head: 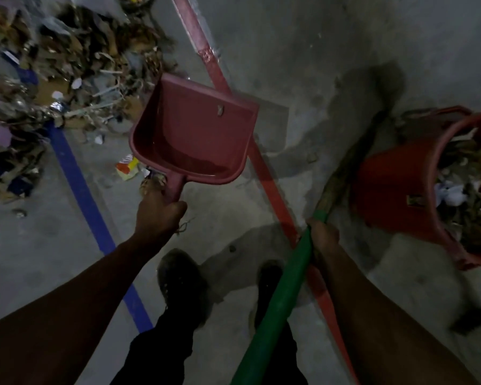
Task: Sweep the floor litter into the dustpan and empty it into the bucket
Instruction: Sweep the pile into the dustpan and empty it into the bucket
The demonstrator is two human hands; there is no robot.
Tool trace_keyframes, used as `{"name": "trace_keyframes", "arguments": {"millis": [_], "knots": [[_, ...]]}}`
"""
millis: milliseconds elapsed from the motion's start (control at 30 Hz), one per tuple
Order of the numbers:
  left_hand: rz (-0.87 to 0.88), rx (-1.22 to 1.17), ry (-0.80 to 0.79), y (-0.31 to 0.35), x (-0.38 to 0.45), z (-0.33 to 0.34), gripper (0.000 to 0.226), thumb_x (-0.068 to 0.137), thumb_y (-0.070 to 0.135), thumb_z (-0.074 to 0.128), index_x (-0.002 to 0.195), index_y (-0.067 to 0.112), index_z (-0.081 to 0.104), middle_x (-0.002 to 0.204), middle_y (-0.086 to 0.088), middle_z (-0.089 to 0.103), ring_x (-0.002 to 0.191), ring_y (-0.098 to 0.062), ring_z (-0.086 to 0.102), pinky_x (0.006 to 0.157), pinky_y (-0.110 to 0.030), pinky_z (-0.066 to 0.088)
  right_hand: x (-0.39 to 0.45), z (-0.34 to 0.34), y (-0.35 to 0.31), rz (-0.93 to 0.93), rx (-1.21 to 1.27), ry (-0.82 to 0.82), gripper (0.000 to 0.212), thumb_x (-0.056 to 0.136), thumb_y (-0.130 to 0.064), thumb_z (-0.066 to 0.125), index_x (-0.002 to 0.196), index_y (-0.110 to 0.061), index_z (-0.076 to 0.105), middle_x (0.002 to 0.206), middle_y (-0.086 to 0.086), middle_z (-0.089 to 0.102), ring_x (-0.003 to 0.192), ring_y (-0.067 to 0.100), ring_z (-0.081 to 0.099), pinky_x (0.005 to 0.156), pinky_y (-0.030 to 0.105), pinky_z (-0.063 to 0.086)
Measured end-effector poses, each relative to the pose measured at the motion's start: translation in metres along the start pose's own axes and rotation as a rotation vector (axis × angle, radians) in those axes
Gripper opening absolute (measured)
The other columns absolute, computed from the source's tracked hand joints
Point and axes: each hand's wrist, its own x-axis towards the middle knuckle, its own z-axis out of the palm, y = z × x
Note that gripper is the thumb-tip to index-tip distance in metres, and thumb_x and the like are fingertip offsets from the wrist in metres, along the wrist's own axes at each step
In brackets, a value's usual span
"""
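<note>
My left hand (159,215) grips the handle of a dark red dustpan (195,129), held above the floor at the centre. Its scoop holds only one small scrap near the far lip. My right hand (324,234) grips a broom (286,287) by its green handle; the dark bristle end (372,107) stretches up to the right, beside the bucket. A red bucket (395,190) stands at the right, filled with dry leaves and paper. A big heap of litter (61,65), with leaves, cardboard and wrappers, covers the floor at the upper left.
The concrete floor carries a red painted line (267,173) running diagonally under the dustpan and a blue line (86,195) to the left. A yellow wrapper (127,168) lies near the dustpan handle. My two shoes (181,282) stand at the bottom centre.
</note>
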Motion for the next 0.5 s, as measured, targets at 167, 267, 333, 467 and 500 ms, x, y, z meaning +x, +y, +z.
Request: {"name": "trace_keyframes", "arguments": {"millis": [167, 267, 333, 467, 500], "knots": [[-0.021, 0.052, 0.04, -0.019, 0.009, 0.007, 0.041, 0.057, 0.023, 0.057, 0.095, 0.006, 0.054, 0.065, -0.01, 0.06, 0.048, -0.027, 0.058, 0.047, -0.031, 0.045, -0.006, 0.048, 0.013, -0.148, -0.351, -0.168, 0.043, 0.087, -0.018, 0.065, 0.126, -0.002, 0.058, 0.109, 0.019, 0.066, 0.095, 0.037, 0.066, 0.082, 0.045, 0.057], [-0.051, 0.064, 0.099, -0.023, 0.007, 0.006, 0.027, 0.064, 0.015, 0.061, 0.09, 0.01, 0.056, 0.062, -0.006, 0.058, 0.05, -0.028, 0.06, 0.047, -0.026, 0.042, -0.038, 0.082, 0.019, -0.265, -0.446, -0.332, 0.045, 0.086, -0.017, 0.059, 0.13, -0.01, 0.055, 0.115, 0.015, 0.065, 0.097, 0.034, 0.066, 0.085, 0.046, 0.057], [-0.058, 0.074, 0.127, -0.025, 0.003, 0.002, 0.014, 0.067, 0.012, 0.061, 0.08, 0.011, 0.056, 0.061, -0.007, 0.059, 0.052, -0.027, 0.06, 0.047, -0.024, 0.04, -0.056, 0.099, 0.019, -0.294, -0.509, -0.427, 0.044, 0.086, -0.019, 0.058, 0.129, -0.012, 0.054, 0.113, 0.015, 0.064, 0.094, 0.034, 0.066, 0.081, 0.047, 0.058], [-0.075, 0.05, 0.153, -0.025, -0.004, -0.007, 0.013, 0.069, 0.013, 0.061, 0.078, 0.006, 0.056, 0.062, -0.013, 0.059, 0.052, -0.029, 0.058, 0.049, -0.026, 0.042, -0.085, 0.1, 0.003, -0.336, -0.424, -0.533, 0.04, 0.085, -0.022, 0.058, 0.125, -0.02, 0.055, 0.099, 0.01, 0.065, 0.071, 0.023, 0.067, 0.059, 0.036, 0.059], [-0.082, 0.029, 0.155, -0.024, -0.005, -0.009, 0.014, 0.069, 0.011, 0.061, 0.078, 0.003, 0.055, 0.062, -0.013, 0.057, 0.052, -0.028, 0.057, 0.049, -0.028, 0.042, -0.089, 0.092, -0.002, -0.349, -0.377, -0.535, 0.039, 0.084, -0.022, 0.058, 0.123, -0.022, 0.056, 0.095, 0.009, 0.065, 0.064, 0.02, 0.065, 0.053, 0.032, 0.057]]}}
